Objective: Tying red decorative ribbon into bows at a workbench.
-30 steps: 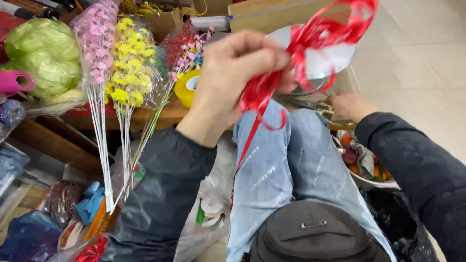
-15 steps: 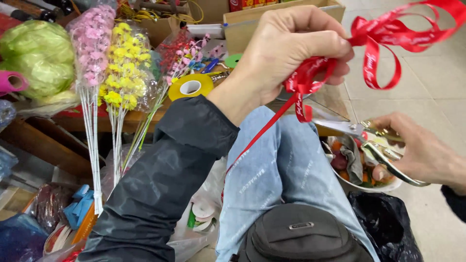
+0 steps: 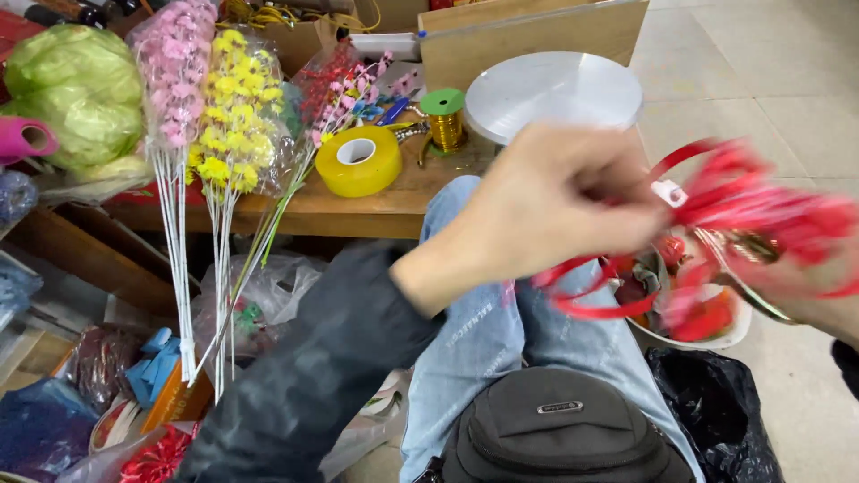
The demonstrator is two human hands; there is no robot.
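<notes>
My left hand [image 3: 555,210] is closed around a bunch of looped red ribbon [image 3: 761,210], held over my knee in blue jeans; both are motion-blurred. My right hand [image 3: 810,300] sits at the right edge, partly behind the ribbon, gripping gold-handled scissors [image 3: 752,268] whose blades I cannot make out. Red ribbon loops also hang below my left hand. A black bag [image 3: 559,429] rests on my lap.
A low wooden table [image 3: 358,206] carries a yellow tape roll [image 3: 358,159], a spool of gold wire [image 3: 444,116], a round silver plate [image 3: 553,89] and wrapped artificial flower stems [image 3: 224,116]. A white bowl [image 3: 693,326] of mixed bits sits on the floor at right, by a black bag.
My left hand has dropped from high in front of the table to over my knee, carrying the ribbon down and right. The right hand with the scissors has come up against the ribbon.
</notes>
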